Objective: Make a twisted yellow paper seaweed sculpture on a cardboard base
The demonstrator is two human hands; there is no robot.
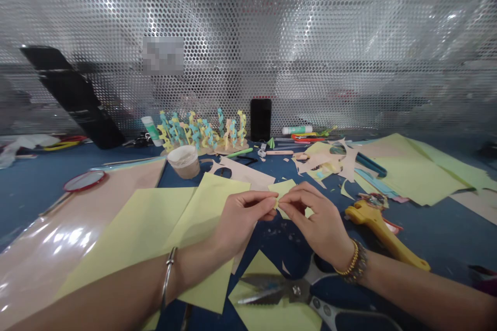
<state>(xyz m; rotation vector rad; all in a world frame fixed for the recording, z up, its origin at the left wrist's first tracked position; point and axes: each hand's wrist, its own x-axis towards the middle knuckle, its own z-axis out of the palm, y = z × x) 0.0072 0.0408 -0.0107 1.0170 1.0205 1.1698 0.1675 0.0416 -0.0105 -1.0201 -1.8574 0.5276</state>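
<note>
Both hands (pixel 243 222) (pixel 316 217) pinching small yellow paper piece (pixel 282 191), centre of table

L & R fingertips clamped on it, over blue mat (pixel 34 186); scissors (pixel 272 289) just nr R hand, yellow-handled cutter (pixel 373 225) to right, yellow sheets (pixel 132 232) left, paper cup (pixel 183 161) & yellow/teal paper cutouts (pixel 202 132) far.

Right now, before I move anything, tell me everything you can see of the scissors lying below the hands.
The scissors lie flat below the right hand, blades pointing left with their tips apart. The blades look like steel, one with a finely serrated edge, and they meet at a pivot bolt. They rest over pale yellow paper on a blue table surface. Dark handles with silver-looking studs run toward the lower right and are cut off by the picture's edge. Neither hand touches them.
</note>
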